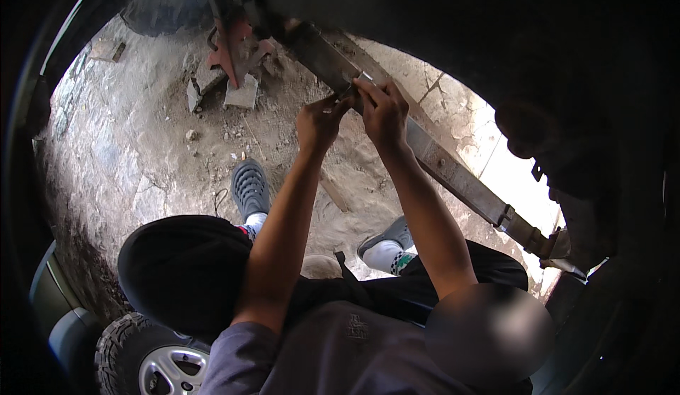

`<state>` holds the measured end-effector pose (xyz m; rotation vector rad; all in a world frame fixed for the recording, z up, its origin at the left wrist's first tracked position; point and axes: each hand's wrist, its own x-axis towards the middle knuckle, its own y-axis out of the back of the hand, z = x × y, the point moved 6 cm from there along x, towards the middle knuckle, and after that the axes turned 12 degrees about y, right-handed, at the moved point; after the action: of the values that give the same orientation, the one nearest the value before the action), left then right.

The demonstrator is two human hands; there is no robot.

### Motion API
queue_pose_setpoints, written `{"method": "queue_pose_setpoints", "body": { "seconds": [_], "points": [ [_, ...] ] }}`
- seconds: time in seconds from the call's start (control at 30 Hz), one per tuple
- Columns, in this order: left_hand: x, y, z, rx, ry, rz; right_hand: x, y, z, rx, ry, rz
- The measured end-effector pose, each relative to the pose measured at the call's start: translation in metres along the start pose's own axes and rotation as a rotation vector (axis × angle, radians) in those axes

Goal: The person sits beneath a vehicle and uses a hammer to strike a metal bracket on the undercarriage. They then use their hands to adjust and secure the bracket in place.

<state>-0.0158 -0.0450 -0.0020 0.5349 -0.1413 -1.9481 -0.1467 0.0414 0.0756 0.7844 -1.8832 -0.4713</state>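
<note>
At your far left, the tyre [117, 352] of a wheel stands at the lower edge, its silver rim [150, 374] partly cut off by the frame. Your left knee [184, 267], in black cloth, is bent beside it. Beyond, the rough stone ground [106, 175] carries loose pebbles and grit. A red metal stand [227, 51] is near the top, with pale broken blocks [242, 92] at its foot. Your left shoe [249, 189], grey and slotted, is planted below them, well apart from the stand.

At centre, your left grip [317, 126] is raised to the near edge of the metal bar [453, 173], fingers curled and tips drawn together. Whether they clasp anything cannot be told. The metal bar is long and flat, and slopes from the upper middle to the lower right; both your hands are at its upper half. A small bright metal piece [364, 77] shows at the bar, just beyond your fingers.

Your right grip [386, 115] is just beside the left, fingers bent over the bar, their tips next to the bright piece; what they grasp, if anything, cannot be confirmed. Below it, your right shoe [401, 233] is on the ground. Further right, a band [505, 218] encircles the bar near its lower end.
</note>
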Motion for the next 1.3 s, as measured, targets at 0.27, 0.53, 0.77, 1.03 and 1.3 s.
{"method": "queue_pose_setpoints", "body": {
  "seconds": [0.27,0.53,0.77,1.03,1.3],
  "points": [
    [-0.007,-0.017,0.0,-0.064,-0.052,0.069,-0.004,0.011,0.007,-0.078,0.039,-0.043],
    [-0.001,-0.014,-0.009,-0.066,0.125,-0.038,-0.019,0.02,0.011,-0.026,-0.051,-0.05],
    [-0.004,-0.01,0.006,-0.038,0.025,-0.084,-0.009,0.008,0.002,-0.062,-0.06,-0.018],
    [0.001,-0.002,0.007,0.094,0.194,-0.126,-0.023,0.024,0.012,-0.06,-0.111,-0.051],
    [0.001,-0.006,-0.001,-0.065,0.115,-0.081,-0.016,0.026,0.013,-0.049,-0.04,-0.111]
  ]
}}
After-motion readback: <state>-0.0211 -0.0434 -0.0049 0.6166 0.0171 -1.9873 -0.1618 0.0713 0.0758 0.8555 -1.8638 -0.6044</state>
